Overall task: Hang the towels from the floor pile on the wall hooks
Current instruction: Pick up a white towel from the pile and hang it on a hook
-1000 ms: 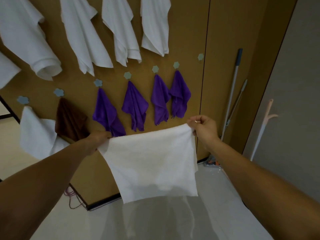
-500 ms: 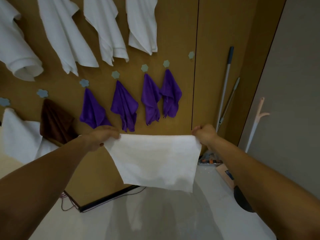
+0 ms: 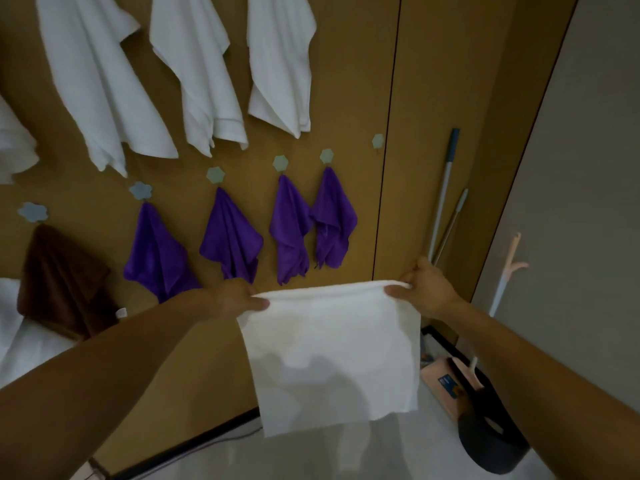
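Observation:
A white towel (image 3: 332,355) hangs spread flat in front of me, held by its top corners. My left hand (image 3: 235,297) pinches the left corner and my right hand (image 3: 426,289) pinches the right corner. On the brown wall behind, several flower-shaped hooks run in a rising row. One hook (image 3: 378,141) at the right end carries nothing. Several purple cloths (image 3: 230,237) and a brown cloth (image 3: 62,285) hang from the lower hooks. Large white towels (image 3: 197,71) hang higher up. The floor pile is out of view.
Two mop handles (image 3: 441,202) lean in the corner to the right. A pink dustpan (image 3: 446,382) and a dark bin (image 3: 491,434) sit on the floor below my right arm. A pale handle (image 3: 504,275) leans on the grey wall. A cable runs along the baseboard.
The view has drifted right and down, so the wall hooks sit further left. The towel's top edge is now level and pulled taut between both hands.

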The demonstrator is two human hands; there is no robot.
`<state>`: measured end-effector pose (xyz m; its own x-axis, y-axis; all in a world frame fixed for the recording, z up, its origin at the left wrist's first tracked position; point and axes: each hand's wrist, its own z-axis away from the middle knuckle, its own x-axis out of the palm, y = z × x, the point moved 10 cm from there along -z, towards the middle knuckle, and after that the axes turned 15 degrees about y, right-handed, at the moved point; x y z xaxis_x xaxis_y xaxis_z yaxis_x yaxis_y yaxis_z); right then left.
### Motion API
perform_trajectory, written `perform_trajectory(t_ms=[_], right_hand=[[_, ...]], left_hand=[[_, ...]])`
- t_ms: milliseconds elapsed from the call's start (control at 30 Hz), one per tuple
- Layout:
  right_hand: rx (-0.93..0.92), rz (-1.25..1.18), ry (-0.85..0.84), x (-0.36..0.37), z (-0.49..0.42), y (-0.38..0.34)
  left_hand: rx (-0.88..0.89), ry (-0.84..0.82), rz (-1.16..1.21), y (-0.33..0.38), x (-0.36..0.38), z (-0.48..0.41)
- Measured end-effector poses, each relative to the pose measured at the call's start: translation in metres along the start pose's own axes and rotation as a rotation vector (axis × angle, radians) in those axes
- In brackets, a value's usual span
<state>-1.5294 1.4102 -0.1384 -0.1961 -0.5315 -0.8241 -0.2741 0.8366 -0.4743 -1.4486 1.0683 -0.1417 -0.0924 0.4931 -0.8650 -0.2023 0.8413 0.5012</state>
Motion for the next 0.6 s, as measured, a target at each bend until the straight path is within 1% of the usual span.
perform_trajectory(t_ms=[67,100,167,233,300,367,433,533,600], right_hand=[[0.001,-0.023,0.066,-0.006,-0.017,-0.001],[0.01,-0.064,0.123,-0.011,-0.025,-0.003],[0.056,-0.184,0.273,-0.027,-0.039,-0.009],[0.154,-0.371,0.402,-0.045,-0.051,-0.012],[0.221,-0.58,0.451,-0.055,-0.065,-0.015],[0.237,-0.662,0.432,-0.06,-0.083,-0.021],[0.215,-0.665,0.39,-0.066,-0.103,-0.027],[0.122,-0.7,0.227,-0.07,-0.135,-0.035],[0.028,-0.584,0.124,-0.073,-0.157,-0.038]], left_hand=[[0.107,0.091,-0.026,0.017,-0.008,-0.018],[0.181,0.157,0.018,0.03,-0.014,-0.026],[0.318,0.309,0.185,0.057,-0.032,-0.038],[0.332,0.408,0.409,0.077,-0.049,-0.052],[0.23,0.445,0.662,0.088,-0.057,-0.068],[0.151,0.52,0.763,0.099,-0.062,-0.087],[0.149,0.584,0.784,0.116,-0.066,-0.104],[0.252,0.602,0.779,0.156,-0.071,-0.13],[0.298,0.595,0.784,0.181,-0.071,-0.145]])
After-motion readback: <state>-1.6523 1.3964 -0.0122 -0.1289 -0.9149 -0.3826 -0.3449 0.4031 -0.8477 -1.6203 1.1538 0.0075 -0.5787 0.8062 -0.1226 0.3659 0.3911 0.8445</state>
